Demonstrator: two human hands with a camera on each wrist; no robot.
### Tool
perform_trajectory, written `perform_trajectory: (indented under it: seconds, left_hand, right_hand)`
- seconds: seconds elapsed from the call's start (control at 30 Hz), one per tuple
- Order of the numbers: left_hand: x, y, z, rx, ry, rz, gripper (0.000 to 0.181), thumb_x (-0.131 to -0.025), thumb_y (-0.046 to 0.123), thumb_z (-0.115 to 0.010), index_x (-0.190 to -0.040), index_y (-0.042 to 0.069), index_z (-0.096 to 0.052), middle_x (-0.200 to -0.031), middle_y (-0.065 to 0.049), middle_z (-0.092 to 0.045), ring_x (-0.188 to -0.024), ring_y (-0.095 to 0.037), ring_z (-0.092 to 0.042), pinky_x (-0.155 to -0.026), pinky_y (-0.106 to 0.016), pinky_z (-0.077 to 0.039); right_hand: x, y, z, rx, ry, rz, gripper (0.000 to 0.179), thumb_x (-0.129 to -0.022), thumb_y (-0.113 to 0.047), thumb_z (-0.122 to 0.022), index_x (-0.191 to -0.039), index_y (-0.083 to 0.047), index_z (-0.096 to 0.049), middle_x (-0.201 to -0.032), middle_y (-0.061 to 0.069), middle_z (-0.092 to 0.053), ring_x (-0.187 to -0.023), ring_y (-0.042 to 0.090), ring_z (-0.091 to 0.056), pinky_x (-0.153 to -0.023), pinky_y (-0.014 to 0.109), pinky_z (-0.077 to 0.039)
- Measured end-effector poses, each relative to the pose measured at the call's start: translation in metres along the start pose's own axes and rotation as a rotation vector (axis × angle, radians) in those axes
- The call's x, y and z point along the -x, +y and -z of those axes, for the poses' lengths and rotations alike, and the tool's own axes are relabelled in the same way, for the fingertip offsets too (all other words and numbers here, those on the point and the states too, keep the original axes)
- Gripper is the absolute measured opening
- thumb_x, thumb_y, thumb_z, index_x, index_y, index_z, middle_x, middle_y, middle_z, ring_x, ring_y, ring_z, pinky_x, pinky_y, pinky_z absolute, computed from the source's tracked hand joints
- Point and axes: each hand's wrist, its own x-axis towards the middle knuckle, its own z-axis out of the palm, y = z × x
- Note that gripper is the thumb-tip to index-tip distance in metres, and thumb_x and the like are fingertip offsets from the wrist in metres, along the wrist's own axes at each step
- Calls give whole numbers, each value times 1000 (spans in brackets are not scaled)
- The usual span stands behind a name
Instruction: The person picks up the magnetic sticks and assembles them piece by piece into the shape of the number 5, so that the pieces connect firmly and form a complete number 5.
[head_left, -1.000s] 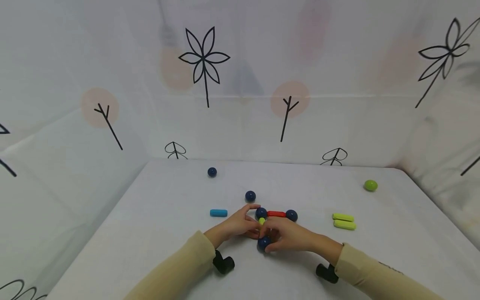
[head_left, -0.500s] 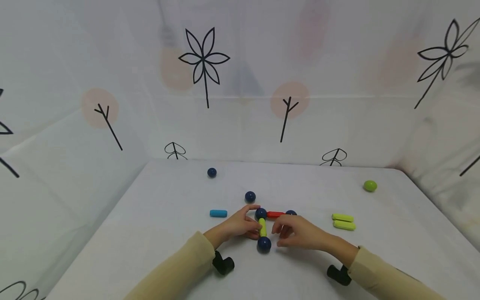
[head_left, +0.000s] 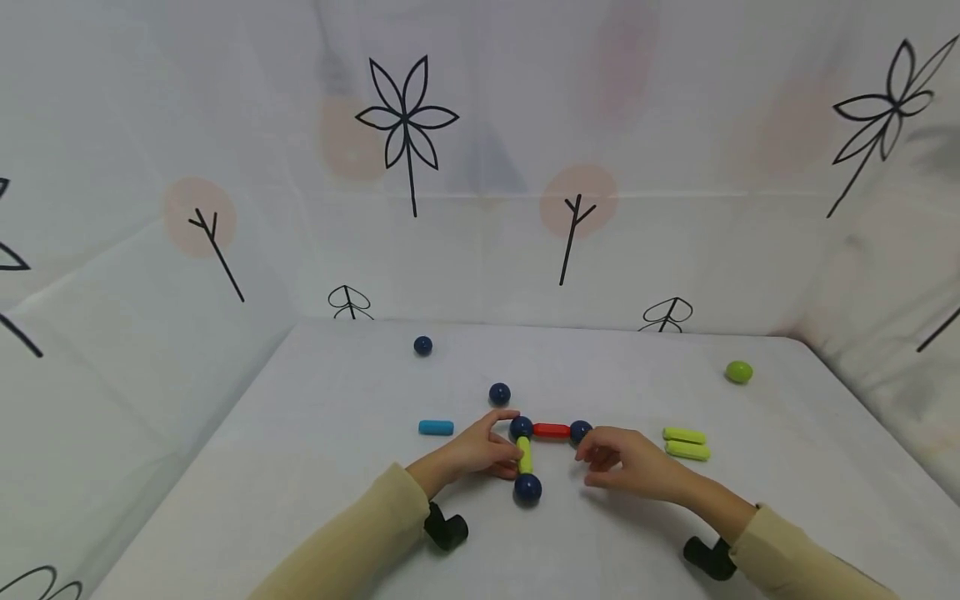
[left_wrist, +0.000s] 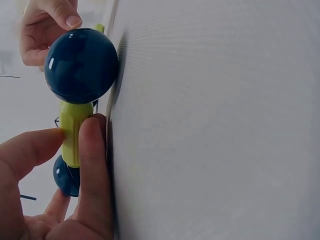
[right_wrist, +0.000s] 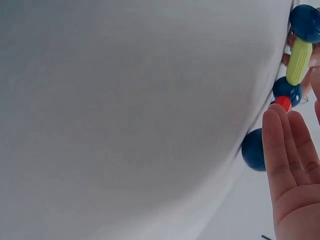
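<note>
On the white table, an L-shaped chain of toy rods and balls lies between my hands. Its yellow-green rod [head_left: 525,457] joins a near dark blue ball [head_left: 527,489] to a dark blue corner ball [head_left: 521,427]. From that corner a red rod [head_left: 551,431] runs to a right-hand blue ball [head_left: 579,430]. My left hand [head_left: 480,450] pinches the yellow-green rod, and one finger reaches to the corner ball, as the left wrist view shows. Loosely bent and holding nothing, my right hand [head_left: 633,467] hovers by the right-hand ball, partly covering it in the head view.
Two loose dark blue balls, one nearer [head_left: 499,394] and one farther [head_left: 423,346], lie beyond the chain. A light blue rod [head_left: 436,427] sits left; two yellow-green rods [head_left: 686,443] and a green ball [head_left: 738,372] lie right. A patterned cloth [head_left: 480,258] hangs behind.
My right hand has let go at the yellow-green rod and near ball and moved right, uncovering them. The left hand keeps its place.
</note>
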Motion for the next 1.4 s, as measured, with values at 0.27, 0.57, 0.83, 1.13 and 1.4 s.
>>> perform_trajectory:
  seconds: [0.27, 0.57, 0.83, 1.13, 1.4]
  left_hand:
    - [0, -1, 1, 21, -26, -25, 62, -86, 4, -64, -140, 15, -36, -89, -12, -62, -74, -19, -63, -68, -32, -55]
    - [1, -1, 1, 13, -16, -23, 62, -86, 5, -65, -140, 16, -36, -89, -12, -62, -73, -19, -64, -68, -32, -55]
    - [1, -1, 1, 11, -10, -22, 62, -86, 5, -65, -140, 16, -36, -89, -13, -62, -73, -20, -64, -67, -32, -55]
    - [1, -1, 1, 15, -10, -16, 62, -85, 4, -65, -140, 16, -37, -89, -12, -62, -74, -20, -64, -67, -32, -55]
    - [2, 0, 1, 9, -12, -17, 62, -86, 5, -65, -140, 16, -36, -89, -12, -62, -74, -20, -64, -68, -32, -55]
  right_hand:
    - [10, 7, 7, 29, 38, -20, 26, -80, -15, -74, -100, -7, -61, -94, 3, -61, -80, 11, -58, -70, 25, -52]
    - [20, 11, 18, 79, 91, -22, 25, -79, -14, -75, -99, -7, -61, -94, 3, -60, -80, 11, -57, -69, 25, -52]
    - [28, 16, 26, 129, 121, -92, 24, -79, -13, -74, -98, -8, -61, -93, 1, -61, -81, 10, -58, -71, 23, -52]
    - [38, 23, 34, 196, 166, -129, 24, -78, -11, -74, -97, -8, -61, -93, 0, -60, -82, 11, -58, -72, 23, -51]
    - [48, 26, 41, 243, 243, -133, 24, -75, -5, -75, -95, -7, -61, -91, 0, -61, -82, 14, -59, -71, 26, -52]
